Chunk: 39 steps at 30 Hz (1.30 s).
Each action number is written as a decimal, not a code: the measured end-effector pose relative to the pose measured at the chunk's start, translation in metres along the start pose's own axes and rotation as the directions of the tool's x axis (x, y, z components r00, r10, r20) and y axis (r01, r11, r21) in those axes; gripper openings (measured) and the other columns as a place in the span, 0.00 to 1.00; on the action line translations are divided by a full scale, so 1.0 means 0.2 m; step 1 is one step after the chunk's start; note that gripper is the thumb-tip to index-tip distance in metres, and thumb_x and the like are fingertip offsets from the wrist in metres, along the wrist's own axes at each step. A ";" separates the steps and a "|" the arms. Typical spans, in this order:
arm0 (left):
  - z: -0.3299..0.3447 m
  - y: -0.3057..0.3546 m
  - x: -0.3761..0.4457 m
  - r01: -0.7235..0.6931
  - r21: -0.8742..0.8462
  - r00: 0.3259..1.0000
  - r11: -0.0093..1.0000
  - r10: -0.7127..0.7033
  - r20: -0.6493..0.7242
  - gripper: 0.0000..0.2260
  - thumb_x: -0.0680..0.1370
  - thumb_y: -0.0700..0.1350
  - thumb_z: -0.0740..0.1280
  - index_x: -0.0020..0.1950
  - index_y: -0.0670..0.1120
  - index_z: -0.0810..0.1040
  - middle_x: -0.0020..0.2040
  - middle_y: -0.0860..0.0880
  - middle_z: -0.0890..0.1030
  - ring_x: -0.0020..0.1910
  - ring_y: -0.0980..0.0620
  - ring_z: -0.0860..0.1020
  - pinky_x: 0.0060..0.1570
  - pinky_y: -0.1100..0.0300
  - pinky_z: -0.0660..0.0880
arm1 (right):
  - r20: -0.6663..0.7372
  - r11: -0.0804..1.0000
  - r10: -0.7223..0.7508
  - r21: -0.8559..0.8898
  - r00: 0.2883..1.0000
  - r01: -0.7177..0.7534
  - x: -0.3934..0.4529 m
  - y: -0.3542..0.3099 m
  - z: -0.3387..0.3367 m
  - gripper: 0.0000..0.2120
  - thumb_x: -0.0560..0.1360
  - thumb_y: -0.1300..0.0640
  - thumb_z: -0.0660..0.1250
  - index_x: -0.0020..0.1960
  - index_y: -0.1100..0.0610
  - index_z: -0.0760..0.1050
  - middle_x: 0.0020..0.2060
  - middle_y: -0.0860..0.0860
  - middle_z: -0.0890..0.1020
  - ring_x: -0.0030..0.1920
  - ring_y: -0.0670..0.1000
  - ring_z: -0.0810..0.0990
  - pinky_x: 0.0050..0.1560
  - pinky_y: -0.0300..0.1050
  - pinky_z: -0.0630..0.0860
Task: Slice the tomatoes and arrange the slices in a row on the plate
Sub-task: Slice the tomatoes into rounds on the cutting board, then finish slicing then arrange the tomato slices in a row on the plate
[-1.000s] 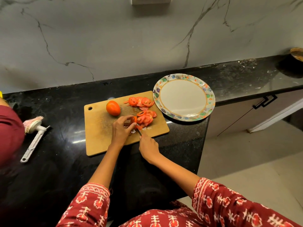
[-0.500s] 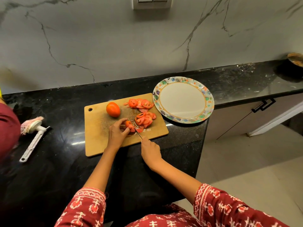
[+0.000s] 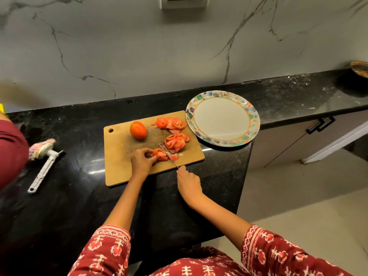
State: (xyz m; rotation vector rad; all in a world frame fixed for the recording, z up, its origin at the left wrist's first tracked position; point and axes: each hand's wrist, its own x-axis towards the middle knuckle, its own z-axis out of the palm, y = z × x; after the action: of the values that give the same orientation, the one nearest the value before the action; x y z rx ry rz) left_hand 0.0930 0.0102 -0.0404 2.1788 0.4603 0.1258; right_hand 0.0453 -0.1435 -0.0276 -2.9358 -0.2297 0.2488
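On the wooden cutting board (image 3: pixel 119 166) my left hand (image 3: pixel 142 161) holds a partly cut tomato (image 3: pixel 159 154) down with curled fingers. My right hand (image 3: pixel 188 184) grips the handle of a knife (image 3: pixel 168 154), whose blade lies against the tomato's right side with a fresh slice beside it. A whole tomato (image 3: pixel 138 130) sits at the board's back. Two heaps of tomato slices (image 3: pixel 177 141) lie at the board's right end. The white plate (image 3: pixel 253 124) with a patterned rim stands right of the board with nothing on it.
A white-handled brush (image 3: pixel 42 166) lies on the black counter (image 3: pixel 69 196) at the left. The counter's edge drops to the floor just right of the board. A cabinet handle (image 3: pixel 320 125) shows below the plate's side. Someone's red sleeve (image 3: pixel 10 152) is at the far left.
My left hand has drawn back along the tomato piece, uncovering more of it. The knife blade has shifted against the tomato, and a new slice lies to its right.
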 end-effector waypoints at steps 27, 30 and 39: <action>-0.06 0.08 0.00 0.276 -0.005 0.961 0.961 -0.276 -0.023 0.04 0.68 0.39 0.75 0.39 0.40 0.82 0.34 0.44 0.82 0.35 0.50 0.81 0.43 0.55 0.79 | 0.102 0.967 0.027 0.251 0.994 -0.052 0.10 0.10 -0.03 0.13 0.83 0.57 0.50 0.59 0.63 0.68 0.55 0.61 0.78 0.57 0.62 0.77 0.52 0.54 0.72; 0.00 0.13 -0.01 0.193 -0.060 0.981 0.979 -0.194 -0.013 0.09 0.70 0.35 0.73 0.49 0.36 0.81 0.38 0.44 0.81 0.34 0.52 0.78 0.34 0.63 0.77 | 0.053 0.959 -0.031 0.284 0.998 0.015 0.12 0.09 -0.06 0.16 0.83 0.54 0.48 0.59 0.63 0.67 0.54 0.61 0.78 0.55 0.63 0.77 0.49 0.54 0.71; 0.06 0.13 -0.01 0.003 0.216 0.979 0.976 0.040 -0.198 0.18 0.72 0.35 0.70 0.61 0.36 0.75 0.54 0.37 0.80 0.54 0.41 0.78 0.55 0.50 0.74 | -0.042 0.937 -0.053 0.343 0.998 0.064 0.22 0.25 -0.12 0.16 0.82 0.50 0.50 0.55 0.61 0.70 0.49 0.60 0.79 0.50 0.63 0.78 0.43 0.51 0.70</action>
State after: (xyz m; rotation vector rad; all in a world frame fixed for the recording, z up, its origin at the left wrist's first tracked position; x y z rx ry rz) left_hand 0.1015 -0.0132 -0.0262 2.3951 0.5911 0.3224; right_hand 0.0993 -0.1892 -0.0201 -2.5786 -0.2410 0.2092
